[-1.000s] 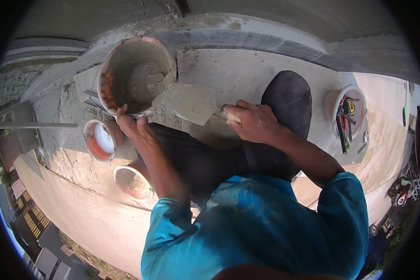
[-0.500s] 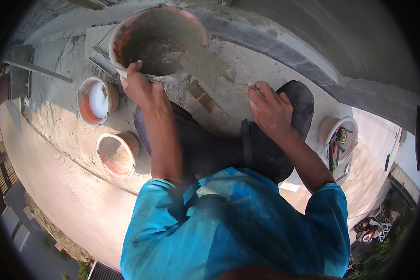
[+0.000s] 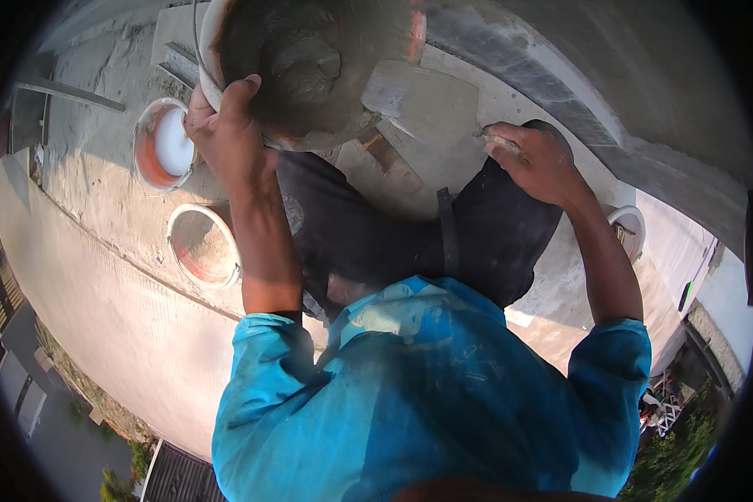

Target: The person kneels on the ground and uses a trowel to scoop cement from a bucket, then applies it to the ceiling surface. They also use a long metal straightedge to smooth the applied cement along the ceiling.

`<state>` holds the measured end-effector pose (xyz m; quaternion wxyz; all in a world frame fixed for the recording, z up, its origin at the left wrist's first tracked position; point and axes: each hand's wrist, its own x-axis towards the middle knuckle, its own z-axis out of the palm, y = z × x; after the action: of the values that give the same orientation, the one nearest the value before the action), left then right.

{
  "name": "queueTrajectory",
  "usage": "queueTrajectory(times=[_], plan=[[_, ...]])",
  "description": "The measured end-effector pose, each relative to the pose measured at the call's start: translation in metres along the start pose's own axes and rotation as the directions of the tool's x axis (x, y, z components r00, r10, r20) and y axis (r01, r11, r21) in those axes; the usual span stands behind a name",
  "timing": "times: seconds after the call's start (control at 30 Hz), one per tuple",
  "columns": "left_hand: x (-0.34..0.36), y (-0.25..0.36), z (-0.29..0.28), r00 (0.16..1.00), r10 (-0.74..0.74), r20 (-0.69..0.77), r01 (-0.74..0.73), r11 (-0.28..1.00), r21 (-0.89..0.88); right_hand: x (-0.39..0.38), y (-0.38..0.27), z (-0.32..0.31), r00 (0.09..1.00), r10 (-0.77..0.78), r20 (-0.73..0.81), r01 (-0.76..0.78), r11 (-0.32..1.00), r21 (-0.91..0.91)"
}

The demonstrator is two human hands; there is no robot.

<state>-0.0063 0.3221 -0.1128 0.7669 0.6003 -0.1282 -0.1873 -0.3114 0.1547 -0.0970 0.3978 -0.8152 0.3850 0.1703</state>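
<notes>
My left hand (image 3: pixel 226 125) is closed on the near left rim of a large mortar bucket (image 3: pixel 212 42), thumb over the edge. The bucket is orange and grey, smeared with cement, with wet grey mortar (image 3: pixel 309 67) inside; its far part is cut off by the picture's top edge. In my right hand (image 3: pixel 540 163), above my right knee, is the handle of a plastering trowel (image 3: pixel 431 100). Its flat, mortar-coated blade points left, beside the bucket's right rim. Fingers hide most of the handle.
To the left stand a bucket holding something white (image 3: pixel 148 155) and a pale-stained bucket (image 3: pixel 201 247). Near my knees lies a wooden piece (image 3: pixel 389 157). Another bucket (image 3: pixel 634 230) stands at right, partly behind my arm. A plastered wall (image 3: pixel 644 92) runs along the upper right.
The mortar bucket has shifted up the picture and looks larger, with my left hand still on its rim. My right hand and the trowel have moved right.
</notes>
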Motion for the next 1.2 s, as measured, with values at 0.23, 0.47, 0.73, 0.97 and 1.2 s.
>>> queueTrajectory(times=[0.23, 0.47, 0.73, 0.97, 1.2], plan=[[-0.018, -0.004, 0.021, 0.999, 0.017, 0.043, -0.017, 1.000, -0.005, 0.005, -0.021, 0.038, 0.994, -0.108, -0.020, 0.109, 0.954, 0.279], [-0.030, -0.008, 0.037, 0.992, 0.055, 0.112, -0.063, 0.996, 0.063, 0.027, -0.043, 0.025, 0.861, -0.330, -0.388, 0.170, 0.904, -0.391], [-0.038, -0.009, 0.060, 0.987, 0.056, 0.148, -0.080, 0.984, 0.161, 0.030, -0.021, 0.024, 0.877, -0.292, -0.382, 0.214, 0.949, -0.234], [-0.048, -0.005, 0.086, 0.987, 0.061, 0.147, -0.100, 0.958, 0.269, 0.030, 0.023, 0.035, 0.928, -0.299, -0.221, 0.338, 0.927, 0.165], [-0.039, -0.012, 0.103, 0.998, 0.056, 0.035, -0.065, 0.937, 0.344, 0.016, 0.051, 0.035, 0.919, -0.230, 0.320, -0.115, 0.620, 0.776]])
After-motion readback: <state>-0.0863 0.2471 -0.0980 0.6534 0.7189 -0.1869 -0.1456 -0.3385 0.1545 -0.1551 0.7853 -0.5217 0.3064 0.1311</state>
